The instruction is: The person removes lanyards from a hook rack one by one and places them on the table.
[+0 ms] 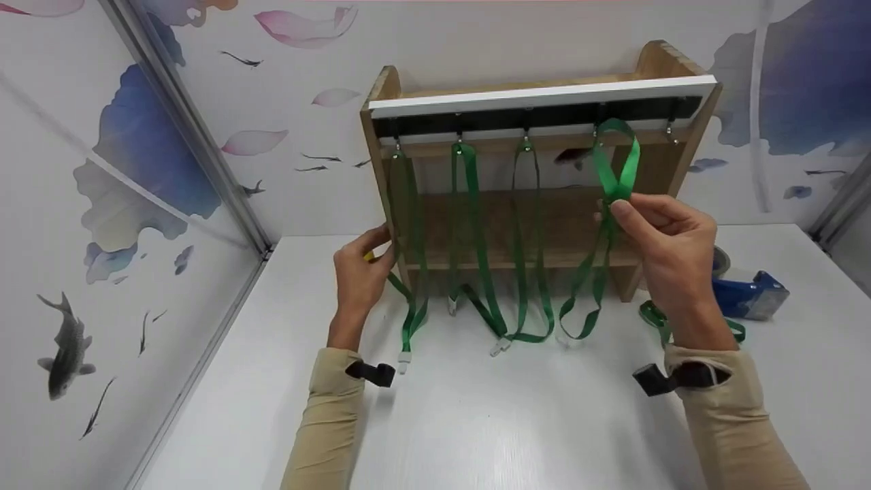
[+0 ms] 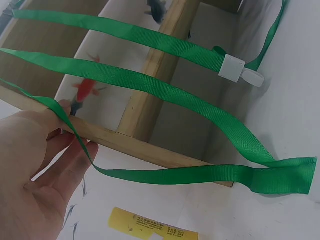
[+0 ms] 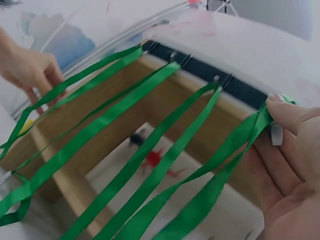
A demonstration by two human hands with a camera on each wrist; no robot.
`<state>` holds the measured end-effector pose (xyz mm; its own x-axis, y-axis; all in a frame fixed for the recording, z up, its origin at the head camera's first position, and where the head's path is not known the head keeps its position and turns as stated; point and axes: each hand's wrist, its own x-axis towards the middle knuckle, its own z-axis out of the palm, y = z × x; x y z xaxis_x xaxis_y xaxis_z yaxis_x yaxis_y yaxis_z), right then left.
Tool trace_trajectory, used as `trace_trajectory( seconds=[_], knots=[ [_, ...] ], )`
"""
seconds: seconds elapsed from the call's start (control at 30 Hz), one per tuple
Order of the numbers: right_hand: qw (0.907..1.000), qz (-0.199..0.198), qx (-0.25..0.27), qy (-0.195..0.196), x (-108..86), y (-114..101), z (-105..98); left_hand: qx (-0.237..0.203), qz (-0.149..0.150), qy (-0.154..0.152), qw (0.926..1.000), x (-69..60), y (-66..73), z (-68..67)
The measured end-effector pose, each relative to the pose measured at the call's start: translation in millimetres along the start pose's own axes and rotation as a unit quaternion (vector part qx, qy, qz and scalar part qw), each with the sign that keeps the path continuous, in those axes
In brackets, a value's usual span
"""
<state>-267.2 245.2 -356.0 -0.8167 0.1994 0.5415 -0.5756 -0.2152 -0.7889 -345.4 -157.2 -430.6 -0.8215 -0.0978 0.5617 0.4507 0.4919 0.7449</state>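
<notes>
My right hand [image 1: 670, 252] pinches a green lanyard [image 1: 616, 184] below its top loop, which is at the fourth hook of the wooden rack [image 1: 694, 143]; whether the loop sits on the hook, I cannot tell. In the right wrist view, thumb and fingers of the right hand [image 3: 295, 155] hold the strap near the black strip. Three other green lanyards [image 1: 474, 204] hang from hooks to the left. The left hand [image 1: 360, 279] grips the rack's left side panel; in the left wrist view, the left hand [image 2: 45, 165] has its fingers at the wooden edge [image 2: 110, 140], beside a strap.
A fifth hook [image 1: 669, 129] at the right end carries nothing. On the white table [image 1: 476, 422], a blue tape dispenser [image 1: 745, 296] and another green lanyard [image 1: 737, 331] lie right of the rack, partly behind the right hand. A printed wall stands behind.
</notes>
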Motion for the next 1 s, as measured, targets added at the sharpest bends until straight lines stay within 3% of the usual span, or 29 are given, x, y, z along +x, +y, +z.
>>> trace_trajectory(
  seconds=[0.1,0.23,0.3,0.5,0.73,0.87,1.0],
  knots=[
    [0.9947,0.001,-0.103,-0.003,-2.9,-14,-2,0.003,-0.007,-0.003,1.0,0.1,1.1,0.3],
    [0.9637,0.011,-0.265,-0.027,-7.7,-23,-8,0.006,-0.007,-0.005,0.9999,0.6,2.4,0.1],
    [0.9532,0.017,-0.298,-0.049,-10.2,-23,-13,0.007,-0.007,-0.004,0.9999,0.6,2.8,-0.4],
    [0.9429,0.013,-0.318,-0.098,-21.9,-26,-24,0.013,-0.012,-0.003,0.9998,0.5,2.6,-0.5],
    [0.9459,-0.049,-0.293,-0.13,-35.9,-33,-33,0.015,-0.012,-0.006,0.9998,1.3,1.9,-1.3],
    [0.9396,-0.078,-0.303,-0.139,-38.0,-33,-33,0.018,-0.022,-0.008,0.9996,0.1,1.5,-1.1],
    [0.9379,-0.054,-0.318,-0.128,-37.6,-33,-33,0.014,-0.024,-0.009,0.9996,-0.4,0.9,0.0]
  ],
)
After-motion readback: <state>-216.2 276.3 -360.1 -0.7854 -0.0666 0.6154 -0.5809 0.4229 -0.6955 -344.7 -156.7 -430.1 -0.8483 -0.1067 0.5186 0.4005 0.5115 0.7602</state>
